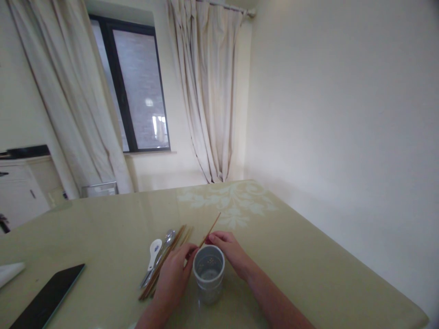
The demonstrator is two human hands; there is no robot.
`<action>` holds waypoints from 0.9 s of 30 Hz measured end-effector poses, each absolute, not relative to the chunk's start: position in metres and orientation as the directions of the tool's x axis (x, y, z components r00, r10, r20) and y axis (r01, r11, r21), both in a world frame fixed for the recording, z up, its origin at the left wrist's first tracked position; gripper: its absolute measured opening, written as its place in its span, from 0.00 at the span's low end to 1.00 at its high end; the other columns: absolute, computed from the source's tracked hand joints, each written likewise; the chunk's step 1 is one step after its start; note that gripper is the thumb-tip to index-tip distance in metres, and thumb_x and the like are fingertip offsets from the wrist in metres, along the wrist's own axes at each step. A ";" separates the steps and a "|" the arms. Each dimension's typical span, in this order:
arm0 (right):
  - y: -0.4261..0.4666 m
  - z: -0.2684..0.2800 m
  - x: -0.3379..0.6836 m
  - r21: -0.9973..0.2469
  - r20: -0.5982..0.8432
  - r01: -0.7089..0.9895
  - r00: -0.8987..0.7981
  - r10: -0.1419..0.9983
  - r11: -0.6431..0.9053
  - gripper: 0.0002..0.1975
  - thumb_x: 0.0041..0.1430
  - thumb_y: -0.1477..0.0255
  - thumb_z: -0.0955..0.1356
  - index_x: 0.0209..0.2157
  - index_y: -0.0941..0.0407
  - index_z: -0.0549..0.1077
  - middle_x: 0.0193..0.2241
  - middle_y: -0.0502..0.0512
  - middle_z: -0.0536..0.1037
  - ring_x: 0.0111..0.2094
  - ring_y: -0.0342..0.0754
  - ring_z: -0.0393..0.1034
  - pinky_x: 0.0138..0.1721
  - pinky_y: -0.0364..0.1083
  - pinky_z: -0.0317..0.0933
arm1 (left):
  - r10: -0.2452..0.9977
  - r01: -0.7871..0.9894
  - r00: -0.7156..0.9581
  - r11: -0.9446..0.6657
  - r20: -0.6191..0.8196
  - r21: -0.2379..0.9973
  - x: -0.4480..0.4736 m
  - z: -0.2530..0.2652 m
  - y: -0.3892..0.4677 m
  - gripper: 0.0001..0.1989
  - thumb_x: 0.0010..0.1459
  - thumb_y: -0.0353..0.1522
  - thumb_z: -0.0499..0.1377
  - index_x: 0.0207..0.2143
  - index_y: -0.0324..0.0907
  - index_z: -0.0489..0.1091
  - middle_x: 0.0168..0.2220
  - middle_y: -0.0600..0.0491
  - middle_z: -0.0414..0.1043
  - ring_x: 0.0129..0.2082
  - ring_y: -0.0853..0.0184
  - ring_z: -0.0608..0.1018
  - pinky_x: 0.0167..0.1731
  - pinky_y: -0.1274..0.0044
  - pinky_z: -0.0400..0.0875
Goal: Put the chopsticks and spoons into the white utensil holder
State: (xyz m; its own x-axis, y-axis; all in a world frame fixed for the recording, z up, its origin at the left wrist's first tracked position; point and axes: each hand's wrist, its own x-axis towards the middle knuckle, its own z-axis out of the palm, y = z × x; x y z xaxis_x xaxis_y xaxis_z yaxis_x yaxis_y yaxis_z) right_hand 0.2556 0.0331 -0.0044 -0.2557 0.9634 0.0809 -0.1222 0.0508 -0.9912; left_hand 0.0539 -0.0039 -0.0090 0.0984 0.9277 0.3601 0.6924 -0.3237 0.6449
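Just behind a grey cup [210,288], a thin wooden chopstick [214,223] slants up to the right, with both my hands on it. My left hand [175,269] pinches its lower part at the cup's left rim. The fingers of my right hand [228,246] close around it higher up, beyond the rim. The cup stands upright with its mouth open; small specks show inside. Left of my left hand lie several chopsticks [164,257], a metal spoon [169,237] and a white spoon [155,249], partly covered by that hand.
A dark tablet-like slab [51,297] lies at the table's left front, beside a white object [10,273] at the edge of view. The table [308,274] has a pale leaf pattern and meets a wall on the right. Curtains [212,91] and a window stand behind.
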 end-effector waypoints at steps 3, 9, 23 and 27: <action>0.030 -0.001 0.252 -0.984 0.103 -0.169 -0.284 0.953 0.056 0.27 0.54 0.48 0.78 0.40 0.58 0.84 0.35 0.56 0.85 0.38 0.53 0.79 0.43 0.49 0.67 | 0.910 0.637 0.154 -0.389 0.385 0.666 0.056 -0.012 -0.005 0.13 0.65 0.37 0.55 0.41 0.47 0.80 0.42 0.47 0.84 0.43 0.56 0.83 0.46 0.68 0.77; 0.040 0.019 0.275 -0.903 0.220 -0.354 0.106 0.970 0.244 0.25 0.55 0.46 0.76 0.39 0.54 0.80 0.40 0.57 0.85 0.42 0.53 0.79 0.40 0.47 0.67 | 0.893 0.778 0.063 -0.323 0.446 0.538 0.035 -0.011 0.008 0.19 0.71 0.40 0.49 0.44 0.46 0.80 0.45 0.45 0.84 0.48 0.54 0.82 0.53 0.62 0.74; 0.020 0.033 0.268 -0.930 0.343 -0.170 -0.092 0.935 0.325 0.21 0.55 0.50 0.78 0.36 0.55 0.86 0.30 0.55 0.84 0.33 0.51 0.77 0.39 0.49 0.69 | 0.982 0.996 -0.007 -0.011 0.191 0.093 0.026 -0.002 0.000 0.12 0.69 0.33 0.53 0.41 0.44 0.76 0.46 0.44 0.82 0.53 0.52 0.79 0.52 0.63 0.68; 0.020 0.028 0.263 -0.943 0.329 -0.095 -0.114 0.938 0.319 0.22 0.55 0.48 0.77 0.33 0.55 0.87 0.32 0.56 0.83 0.35 0.52 0.76 0.40 0.49 0.68 | 0.982 0.994 0.002 -0.023 0.191 0.108 0.030 0.000 -0.003 0.12 0.68 0.33 0.53 0.39 0.45 0.77 0.45 0.44 0.83 0.51 0.53 0.80 0.52 0.64 0.68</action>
